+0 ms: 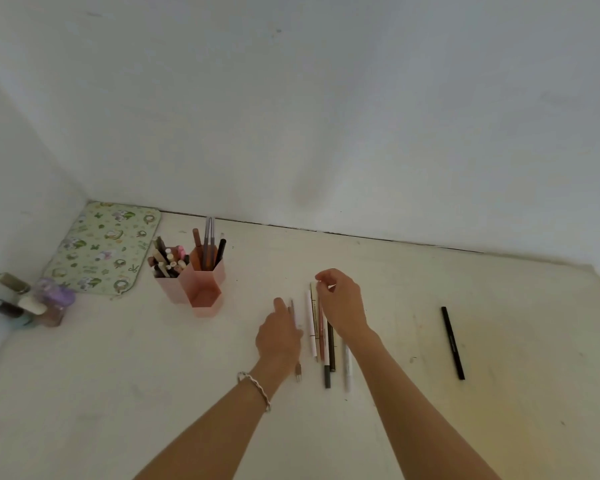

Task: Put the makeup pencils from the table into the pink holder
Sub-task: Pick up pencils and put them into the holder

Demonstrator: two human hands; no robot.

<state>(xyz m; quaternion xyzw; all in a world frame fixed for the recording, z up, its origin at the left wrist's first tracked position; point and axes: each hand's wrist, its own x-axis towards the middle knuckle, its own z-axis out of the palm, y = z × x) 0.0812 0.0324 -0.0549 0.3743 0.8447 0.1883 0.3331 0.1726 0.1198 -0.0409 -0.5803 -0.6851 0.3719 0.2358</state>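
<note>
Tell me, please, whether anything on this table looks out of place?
One black pencil lies alone, well right of the pencil row under both hands. Otherwise nothing stands out.

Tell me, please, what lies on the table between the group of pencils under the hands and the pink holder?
Nothing: in the head view, only bare table separates the pink holder from the pencils.

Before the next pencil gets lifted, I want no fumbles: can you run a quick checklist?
1. Pink holder upright: ok.
2. Front compartment has room: ok, looks empty.
3. Right hand has pinched a pencil from the pencil row: cannot tell.
4. Left hand free: cannot tell; a pencil lies partly under it.
5. Way from row to holder free: ok.
6. Lone black pencil in view: ok, apart at right.
</note>
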